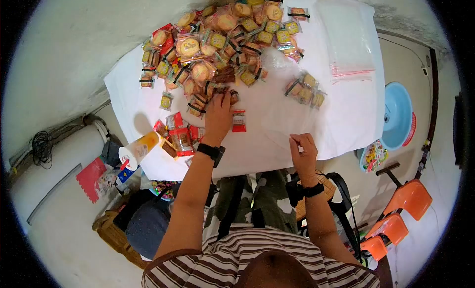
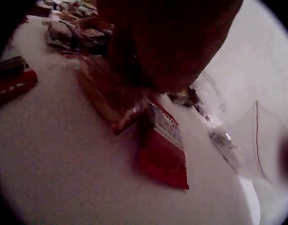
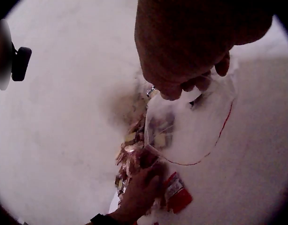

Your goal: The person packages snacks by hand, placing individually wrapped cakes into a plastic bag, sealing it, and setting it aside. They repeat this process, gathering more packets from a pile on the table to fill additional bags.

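Note:
A large pile of wrapped biscuits (image 1: 200,70) covers the far left of the white-covered table (image 1: 247,157). My left hand (image 1: 217,117) reaches into the pile's near edge, its fingertips right at small banded biscuit packets (image 1: 197,105); I cannot tell whether they hold one. Just right of that hand lies a red packet (image 1: 239,121), also showing as a red wrapper (image 2: 165,157) in the left wrist view. My right hand (image 1: 304,152) pinches the edge of a clear zip bag (image 3: 181,136) with a red seal line. Several biscuit packets (image 1: 305,92) lie inside the bag.
Flat clear bags (image 1: 346,35) lie stacked at the far right. Red packets (image 1: 182,139) and a tilted drink cup (image 1: 138,149) are at the near left. Beyond the right edge are a blue basin (image 1: 397,114) and orange chairs (image 1: 408,199).

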The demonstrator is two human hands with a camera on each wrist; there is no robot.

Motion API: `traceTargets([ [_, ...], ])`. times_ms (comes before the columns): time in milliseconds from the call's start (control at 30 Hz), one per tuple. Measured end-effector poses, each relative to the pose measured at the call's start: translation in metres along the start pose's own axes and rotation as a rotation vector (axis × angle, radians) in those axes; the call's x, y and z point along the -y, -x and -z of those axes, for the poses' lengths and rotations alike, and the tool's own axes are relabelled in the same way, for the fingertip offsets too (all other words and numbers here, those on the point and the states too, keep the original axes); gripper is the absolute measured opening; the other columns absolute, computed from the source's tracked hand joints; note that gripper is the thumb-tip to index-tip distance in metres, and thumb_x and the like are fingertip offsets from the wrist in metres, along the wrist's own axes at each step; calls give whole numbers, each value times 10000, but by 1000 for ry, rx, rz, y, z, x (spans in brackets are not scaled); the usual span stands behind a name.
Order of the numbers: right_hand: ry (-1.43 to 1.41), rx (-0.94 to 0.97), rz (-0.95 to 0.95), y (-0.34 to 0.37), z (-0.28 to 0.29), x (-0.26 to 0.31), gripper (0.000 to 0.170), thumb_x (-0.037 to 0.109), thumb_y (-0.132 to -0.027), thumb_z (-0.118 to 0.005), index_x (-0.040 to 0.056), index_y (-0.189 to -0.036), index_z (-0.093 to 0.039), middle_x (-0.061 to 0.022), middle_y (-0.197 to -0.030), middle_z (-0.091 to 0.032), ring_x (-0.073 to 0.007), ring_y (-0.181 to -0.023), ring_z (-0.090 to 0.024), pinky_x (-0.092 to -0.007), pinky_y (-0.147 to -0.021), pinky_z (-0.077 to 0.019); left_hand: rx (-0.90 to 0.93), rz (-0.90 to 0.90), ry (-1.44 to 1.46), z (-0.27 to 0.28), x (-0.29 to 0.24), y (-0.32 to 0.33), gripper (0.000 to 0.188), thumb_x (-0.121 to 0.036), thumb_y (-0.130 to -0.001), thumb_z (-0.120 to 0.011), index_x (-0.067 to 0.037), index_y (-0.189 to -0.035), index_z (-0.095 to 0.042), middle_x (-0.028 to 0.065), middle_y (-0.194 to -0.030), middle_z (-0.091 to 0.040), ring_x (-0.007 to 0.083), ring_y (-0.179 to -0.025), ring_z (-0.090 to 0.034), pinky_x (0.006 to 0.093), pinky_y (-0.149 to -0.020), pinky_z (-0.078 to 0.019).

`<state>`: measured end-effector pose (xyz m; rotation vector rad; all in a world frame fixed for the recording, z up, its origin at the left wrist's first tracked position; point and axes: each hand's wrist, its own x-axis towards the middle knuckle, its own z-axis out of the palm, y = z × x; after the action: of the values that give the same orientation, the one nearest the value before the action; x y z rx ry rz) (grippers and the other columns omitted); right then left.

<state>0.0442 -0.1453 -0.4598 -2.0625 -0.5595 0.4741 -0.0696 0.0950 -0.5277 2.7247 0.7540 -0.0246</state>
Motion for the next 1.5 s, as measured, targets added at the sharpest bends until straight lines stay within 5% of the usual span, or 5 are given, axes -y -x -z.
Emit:
traceTargets([
  [300,-24,-14,-5,-2,3,5,109,-21,-761,-645,9,-860,-610,-98,-774,-578,-185,-636,-579,-277,-567,-469,-200,67,244,5,-1,-3,308,-104,-837,-552,-33,-1135,-528,127,-927,-573,254,-891,-572,376,-760,-469],
  [367,-18,-12,-7,0,3,3,100,-20,-757,-649,7,-830,-585,-101,-770,-576,-191,-633,-576,-281,-566,-466,104,710,1127,33,-17,0,258,-125,-888,-507,-11,-1117,-532,72,-866,-607,143,-792,-592,286,-685,-479],
  [467,-15,-14,32,-2,4,6,99,-16,-754,-650,10,-803,-568,-104,-761,-572,-200,-632,-572,-283,-572,-463,77,827,1441,43,-31,17,254,-140,-913,-485,10,-1112,-536,41,-844,-625,79,-697,-577,210,-623,-459],
  [767,-15,-33,39,4,-1,1,100,14,-742,-657,38,-824,-605,-108,-765,-563,-247,-666,-580,-308,-577,-474,607,573,1104,56,-79,67,292,-169,-915,-499,25,-1121,-570,84,-925,-640,103,-795,-599,246,-669,-496],
  [1500,52,30,161,8,4,1,108,-29,-736,-649,5,-833,-617,-139,-798,-576,-278,-684,-583,-325,-568,-470,270,96,1025,-64,-153,-26,263,-147,-839,-524,-18,-1068,-535,190,-1002,-587,322,-908,-582,393,-792,-462],
])
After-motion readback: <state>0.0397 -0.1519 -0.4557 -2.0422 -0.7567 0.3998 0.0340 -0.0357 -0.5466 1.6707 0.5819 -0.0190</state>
